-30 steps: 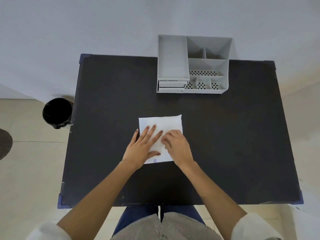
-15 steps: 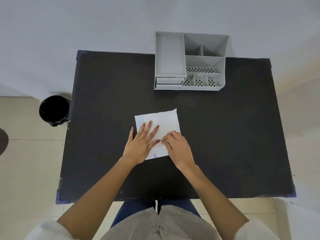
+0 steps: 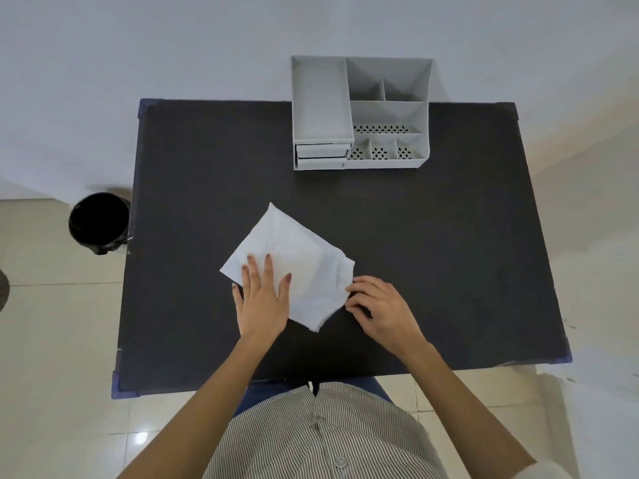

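A white folded sheet of paper (image 3: 297, 257) lies turned like a diamond on the black table (image 3: 432, 254). My left hand (image 3: 262, 299) lies flat on the sheet's left part, fingers straight and spread. My right hand (image 3: 380, 305) is at the sheet's right corner with fingers curled, and the fingertips pinch the paper's edge there. That corner looks slightly lifted and creased.
A grey desk organiser (image 3: 359, 112) with several compartments and small drawers stands at the table's far edge. A black bin (image 3: 98, 221) sits on the tiled floor left of the table. A white wall rises behind the table.
The sheet has been rotated from square-on to a diamond angle. My right hand moved from the sheet's middle to its right corner. My left hand stayed flat on it.
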